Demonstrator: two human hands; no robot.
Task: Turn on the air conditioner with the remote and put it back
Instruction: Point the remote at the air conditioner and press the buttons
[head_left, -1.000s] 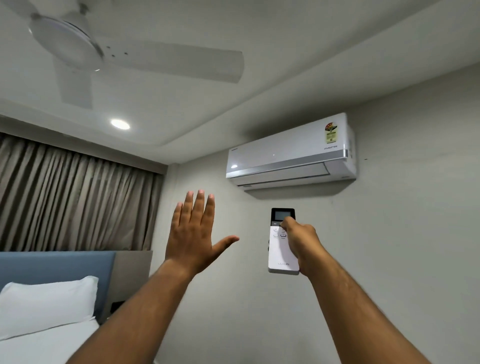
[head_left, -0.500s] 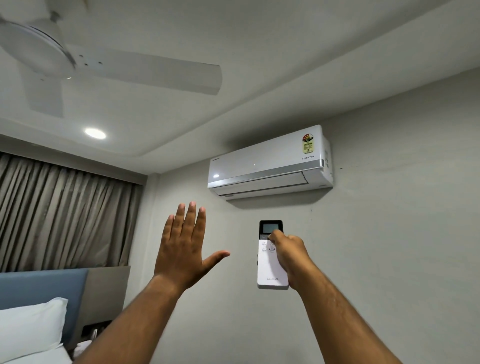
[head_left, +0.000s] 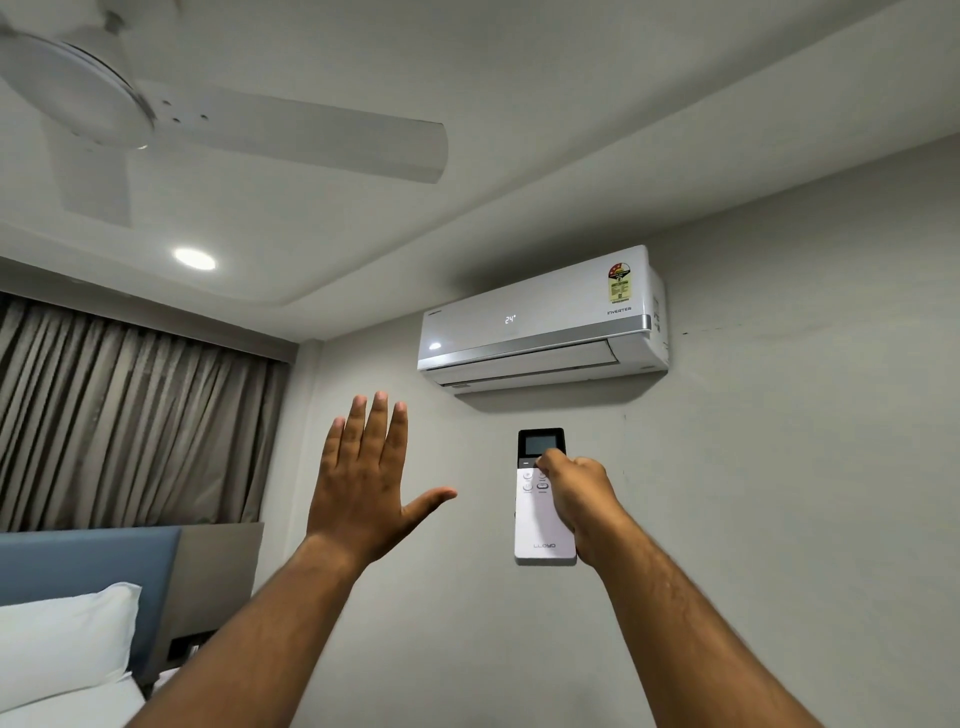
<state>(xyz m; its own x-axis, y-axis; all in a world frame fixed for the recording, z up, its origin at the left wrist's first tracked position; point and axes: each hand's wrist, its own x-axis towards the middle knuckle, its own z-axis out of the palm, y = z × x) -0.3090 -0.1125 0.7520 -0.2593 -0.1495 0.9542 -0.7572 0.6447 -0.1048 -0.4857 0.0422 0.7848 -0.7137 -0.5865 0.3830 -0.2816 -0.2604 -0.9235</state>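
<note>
A: Pointing the remote up at the air conditioner on the wall, the right hand is wrapping round its right side, and the thumb is pressing near the top buttons, just under the small screen

B: Is the unit answering?

A: It is showing 24 on its front panel, so I am judging that it is switching on; the flap underneath is looking barely open at most

B: So how should this step be going?

A: I am thinking the hand should be keeping the top end of the remote aimed at the unit, pressing once only and waiting for the flap, since a second press could be switching it off again

B: And the left hand?

A: It is hanging in the air to the left of the remote, spread flat with fingers together and thumb out, holding and touching nothing

B: What is remaining?

A: Putting the remote back, though its resting place is lying out of view
</note>
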